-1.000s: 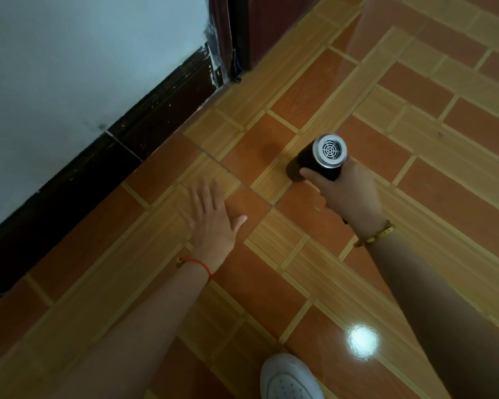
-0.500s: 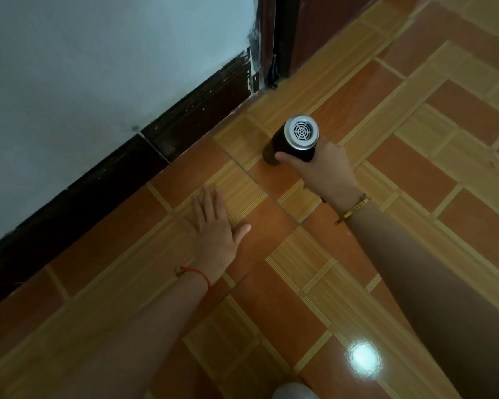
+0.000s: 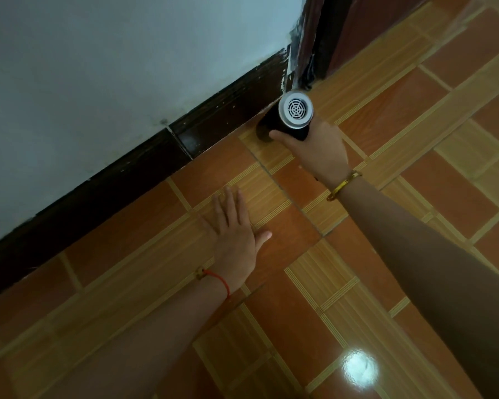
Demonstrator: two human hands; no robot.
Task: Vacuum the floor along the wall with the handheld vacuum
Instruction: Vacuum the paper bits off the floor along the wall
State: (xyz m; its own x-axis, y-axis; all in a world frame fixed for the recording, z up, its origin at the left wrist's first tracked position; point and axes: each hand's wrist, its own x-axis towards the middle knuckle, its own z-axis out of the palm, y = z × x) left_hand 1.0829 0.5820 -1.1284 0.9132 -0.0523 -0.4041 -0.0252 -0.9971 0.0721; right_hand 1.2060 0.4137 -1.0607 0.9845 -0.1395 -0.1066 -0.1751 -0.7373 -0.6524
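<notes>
The handheld vacuum (image 3: 291, 116) is a black cylinder with a silver vented rear cap facing the camera. Its nose points down onto the tiled floor (image 3: 314, 283) right where the floor meets the dark baseboard (image 3: 222, 116), near the door frame corner. My right hand (image 3: 317, 148) grips its body from the near side, a gold bracelet on the wrist. My left hand (image 3: 236, 228) lies flat on the tiles, palm down with fingers spread, a red string on the wrist. It sits nearer to me than the vacuum and well apart from it.
A pale painted wall (image 3: 113, 67) runs diagonally above the baseboard. A dark door frame (image 3: 317, 38) stands at the top, just past the vacuum. Orange and tan tiles stretch to the right, with a bright light reflection (image 3: 357, 370) near the bottom.
My right hand has carried the vacuum from the open floor up to the baseboard by the door frame. My left hand stayed flat on the same tiles.
</notes>
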